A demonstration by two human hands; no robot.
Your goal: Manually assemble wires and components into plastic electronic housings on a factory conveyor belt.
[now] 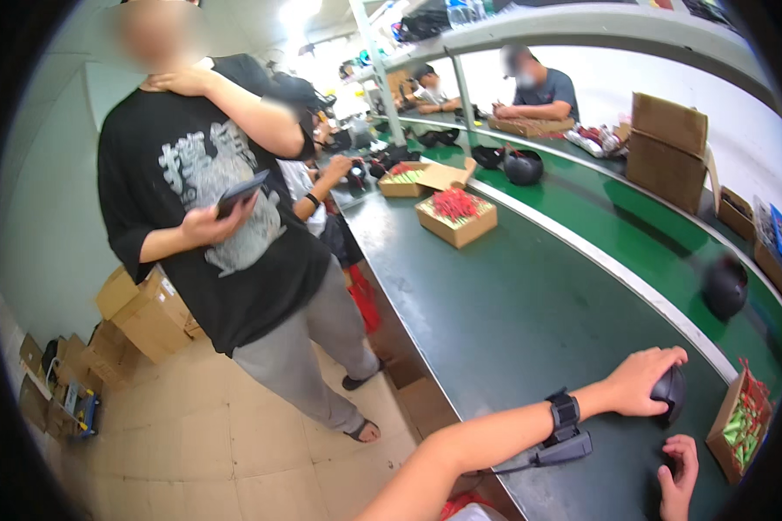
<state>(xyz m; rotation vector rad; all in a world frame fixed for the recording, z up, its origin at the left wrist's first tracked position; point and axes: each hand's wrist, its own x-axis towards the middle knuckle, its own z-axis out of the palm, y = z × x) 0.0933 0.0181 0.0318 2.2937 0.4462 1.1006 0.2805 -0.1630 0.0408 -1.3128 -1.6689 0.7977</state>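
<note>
Left forearm (460, 451), black rounded piece (672, 395) in left grip (639, 383)

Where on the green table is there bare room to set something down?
The broad stretch of table between the red-topped box and left forearm; a smaller patch between the black device and right hand. Crowded: the right end, where the left hand holds a dark rounded object near a second box.

A smooth, black, rounded piece (669, 392) (partly covered) is at four o'clock, on or just above the worktop (530, 313).
</note>
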